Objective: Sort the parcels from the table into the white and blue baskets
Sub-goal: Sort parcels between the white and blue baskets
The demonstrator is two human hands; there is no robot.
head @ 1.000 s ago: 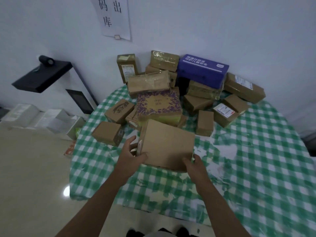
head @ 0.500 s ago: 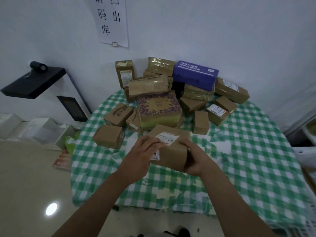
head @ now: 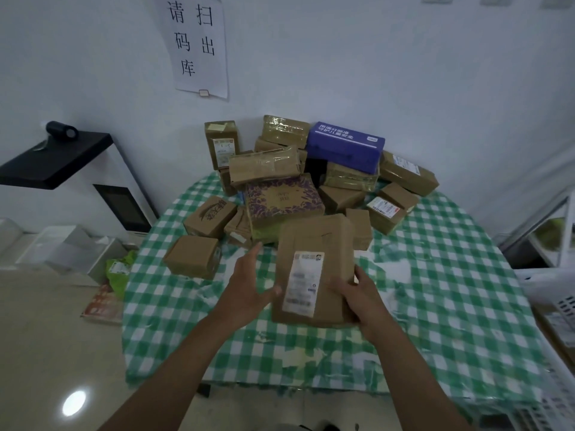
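head view: a flat brown cardboard parcel [head: 314, 244] with a white shipping label [head: 303, 283] facing up is held above the checked table [head: 435, 290]. the right hand [head: 361, 298] grips its lower right edge; the left hand [head: 249, 290] is spread wide, thumb touching its left side.

The print on the white label [head: 303, 283] of the held parcel [head: 314, 269] is too blurred to be read. The parcel's underside is hidden, with the right hand [head: 357, 295] fingers beneath it. A white basket [head: 557, 309] (possibly 2) is cut off by the right edge.
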